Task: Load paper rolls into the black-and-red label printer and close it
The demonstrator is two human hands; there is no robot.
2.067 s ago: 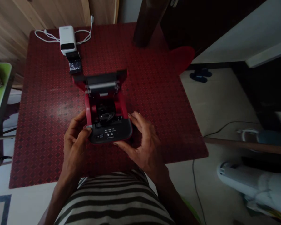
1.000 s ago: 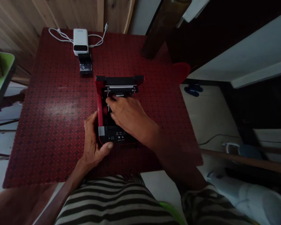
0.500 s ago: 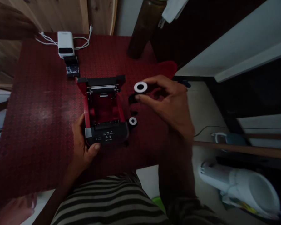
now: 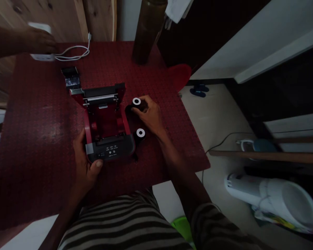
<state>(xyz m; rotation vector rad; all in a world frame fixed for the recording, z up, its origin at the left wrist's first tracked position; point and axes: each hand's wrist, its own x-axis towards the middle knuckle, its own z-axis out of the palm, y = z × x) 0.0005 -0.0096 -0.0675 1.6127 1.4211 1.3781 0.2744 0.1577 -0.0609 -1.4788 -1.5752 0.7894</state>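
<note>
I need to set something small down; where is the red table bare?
The red table looks bare left of the machine and left hand, and behind the raised lid, between black case and dark bottle. It's crowded right of the machine, with right hand and two rolls, and around the co-worker's hand and white device.
</note>
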